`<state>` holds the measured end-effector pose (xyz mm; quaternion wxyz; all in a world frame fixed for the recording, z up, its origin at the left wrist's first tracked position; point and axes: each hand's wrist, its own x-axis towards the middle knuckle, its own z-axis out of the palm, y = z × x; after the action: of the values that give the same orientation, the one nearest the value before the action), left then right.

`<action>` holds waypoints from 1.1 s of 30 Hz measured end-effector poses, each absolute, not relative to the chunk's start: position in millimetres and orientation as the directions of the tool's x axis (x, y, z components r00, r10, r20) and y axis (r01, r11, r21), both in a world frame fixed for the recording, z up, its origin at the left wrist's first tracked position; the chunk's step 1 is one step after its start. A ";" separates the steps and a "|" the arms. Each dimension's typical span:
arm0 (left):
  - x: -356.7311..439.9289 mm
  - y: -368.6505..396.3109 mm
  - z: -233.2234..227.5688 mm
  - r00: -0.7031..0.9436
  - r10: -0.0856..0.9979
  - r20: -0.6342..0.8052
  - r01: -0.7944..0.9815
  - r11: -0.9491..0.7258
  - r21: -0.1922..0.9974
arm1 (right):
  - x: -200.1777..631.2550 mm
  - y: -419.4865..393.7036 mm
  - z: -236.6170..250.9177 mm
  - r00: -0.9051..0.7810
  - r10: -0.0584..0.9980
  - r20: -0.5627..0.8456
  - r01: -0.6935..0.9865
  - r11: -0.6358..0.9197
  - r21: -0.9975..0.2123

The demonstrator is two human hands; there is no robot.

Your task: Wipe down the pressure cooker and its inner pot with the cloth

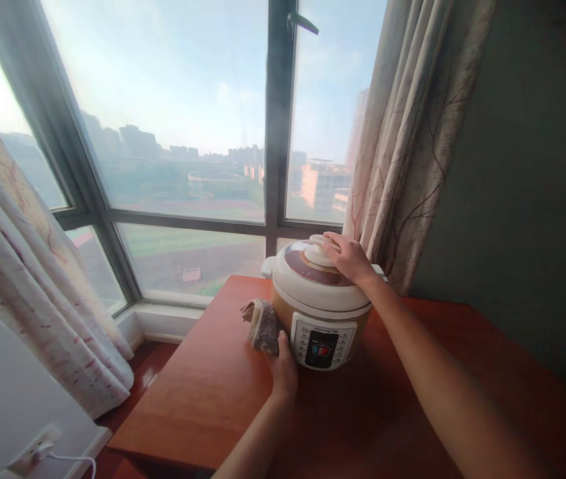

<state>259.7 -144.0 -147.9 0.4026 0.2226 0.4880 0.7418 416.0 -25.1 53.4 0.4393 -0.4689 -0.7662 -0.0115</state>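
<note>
A white and tan electric pressure cooker point(283, 293) stands upright on a reddish-brown wooden table point(203, 379), its control panel facing me. My right hand point(348, 256) is closed over the white knob on top of its lid. To the left of the cooker, my left hand point(284, 366) grips a folded brown and grey cloth point(264, 327), with the thumb on the near side and the other fingers hidden. The cloth is against the cooker's left side or very close to it.
Large windows point(173, 100) rise behind the table. Patterned curtains hang at the left point(38, 279) and right point(407, 146). A dark wall point(522, 166) is at the right. A plug with a white cable point(40, 449) sits in a wall socket at lower left.
</note>
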 end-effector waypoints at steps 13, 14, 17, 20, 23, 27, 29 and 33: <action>289.2 -195.6 -144.9 -0.434 0.773 0.463 0.046 -0.494 0.868 | 415.9 -28.0 55.7 -0.169 0.733 0.659 0.742 0.535 -0.404; 285.1 -191.2 -143.9 -0.373 0.713 0.593 0.184 -0.570 0.801 | 415.9 -28.1 55.8 -0.167 0.737 0.655 0.746 0.529 -0.405; 276.8 -177.8 -146.1 -0.190 0.511 0.839 0.463 -0.707 0.535 | 415.8 -28.1 55.9 -0.166 0.741 0.650 0.752 0.522 -0.403; 275.4 -174.5 -153.9 -0.216 0.508 0.834 0.483 -0.686 0.544 | 415.8 -27.9 55.8 -0.168 0.738 0.653 0.745 0.529 -0.406; 280.0 -186.0 -162.4 -0.301 0.687 0.661 0.357 -0.562 0.746 | 415.8 -27.9 55.7 -0.162 0.735 0.659 0.741 0.532 -0.411; 291.8 -207.8 -171.1 -0.456 0.868 0.197 0.015 -0.214 0.977 | 415.8 -28.4 56.0 -0.162 0.730 0.664 0.737 0.537 -0.411; 297.2 -214.1 -174.4 -0.483 0.876 0.014 -0.118 -0.081 0.990 | 415.8 -28.5 56.4 -0.165 0.729 0.664 0.735 0.540 -0.410; 302.9 -216.9 -180.5 -0.500 0.866 0.008 -0.139 -0.089 0.986 | 415.9 -28.0 56.5 -0.169 0.730 0.662 0.735 0.541 -0.408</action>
<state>302.9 -216.9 -180.5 0.3792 0.3256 0.5583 0.6622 415.9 -28.0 56.5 0.4313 -0.4789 -0.7646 -0.0030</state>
